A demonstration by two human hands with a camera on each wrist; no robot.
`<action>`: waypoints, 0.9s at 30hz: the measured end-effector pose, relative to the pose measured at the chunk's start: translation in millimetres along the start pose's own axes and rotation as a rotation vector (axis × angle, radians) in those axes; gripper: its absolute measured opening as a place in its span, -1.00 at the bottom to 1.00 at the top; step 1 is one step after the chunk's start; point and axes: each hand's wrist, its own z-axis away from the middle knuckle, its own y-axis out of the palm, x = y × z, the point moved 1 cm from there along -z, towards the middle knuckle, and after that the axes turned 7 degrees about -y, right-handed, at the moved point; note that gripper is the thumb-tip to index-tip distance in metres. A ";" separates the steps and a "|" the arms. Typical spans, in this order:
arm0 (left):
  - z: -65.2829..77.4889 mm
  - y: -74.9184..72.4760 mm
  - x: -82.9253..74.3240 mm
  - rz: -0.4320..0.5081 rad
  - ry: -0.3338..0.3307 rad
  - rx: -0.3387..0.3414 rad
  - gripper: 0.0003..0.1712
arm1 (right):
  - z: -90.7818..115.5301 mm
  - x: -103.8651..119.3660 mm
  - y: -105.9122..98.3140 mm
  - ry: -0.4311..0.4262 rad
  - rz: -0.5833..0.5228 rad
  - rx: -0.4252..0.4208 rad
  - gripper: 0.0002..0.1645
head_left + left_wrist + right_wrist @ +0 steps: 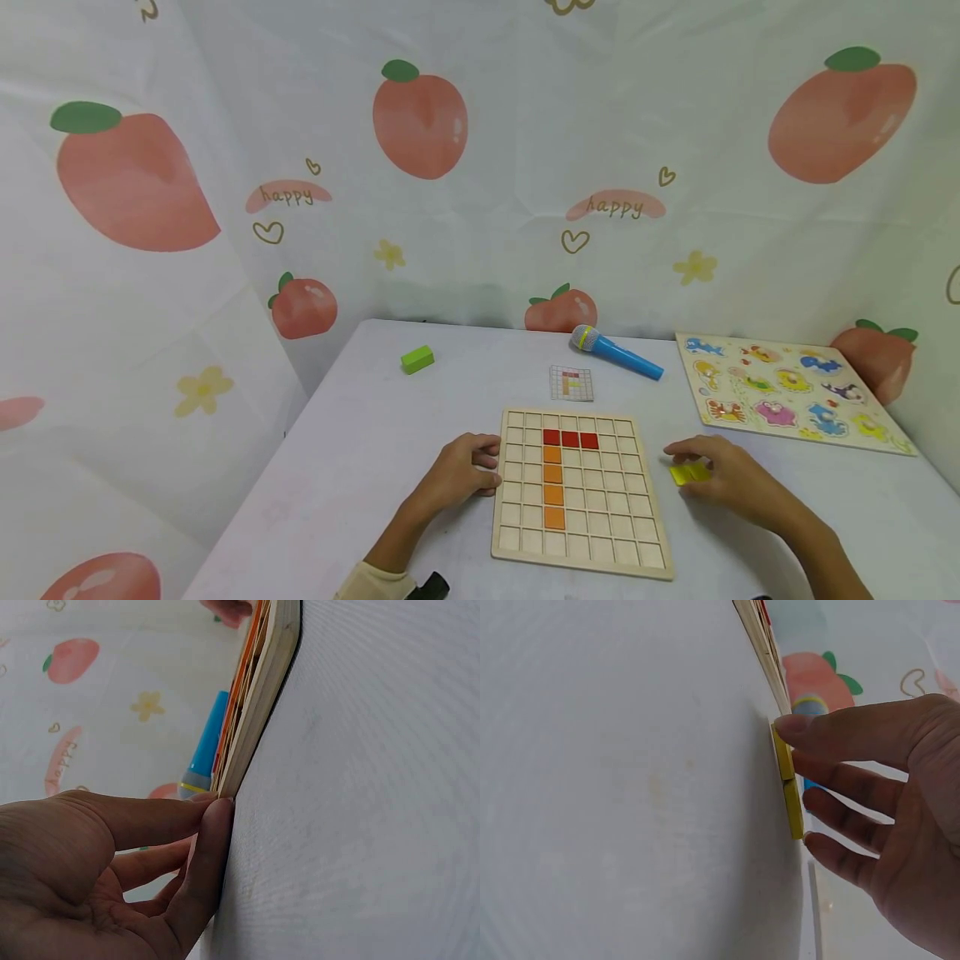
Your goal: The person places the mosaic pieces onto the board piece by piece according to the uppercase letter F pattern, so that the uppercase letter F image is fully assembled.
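Note:
A wooden grid board (607, 529) lies on the table, with 3 red tiles (570, 439) in a row and several orange tiles (553, 495) in a column below. My left hand (461, 471) pinches the board's left edge between thumb and fingers; the left wrist view shows the thumb (161, 821) at that edge. To the right of the board, two yellow tiles (690, 474) lie side by side on the table. Over them is my right hand (723, 479), fingers spread and loosely bent, its thumb tip (793, 727) at one end of the pair.
Behind the board lies a small card with a coloured grid pattern (572, 383). A blue toy microphone (618, 354) is further back, and an animal puzzle board (787, 392) is at the back right. At the back left sits a green block (417, 359). A printed cloth hangs behind the table.

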 end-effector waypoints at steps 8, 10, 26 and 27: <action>0.5 0.2 -0.3 -0.004 -0.003 0.002 -0.32 | 0.5 -3.7 -1.5 0.041 -0.004 0.011 -0.42; 0.3 0.3 -0.2 -0.003 -0.004 0.001 -0.32 | 0.1 -4.7 -1.9 0.058 0.000 0.019 -0.42; 0.3 0.2 -1.8 0.002 -0.010 -0.001 -0.31 | -0.3 -10.4 -4.4 0.072 0.015 0.038 -0.49; 0.4 0.2 -1.9 0.001 -0.012 -0.002 -0.31 | -0.5 -10.1 -5.1 0.078 0.016 0.042 -0.49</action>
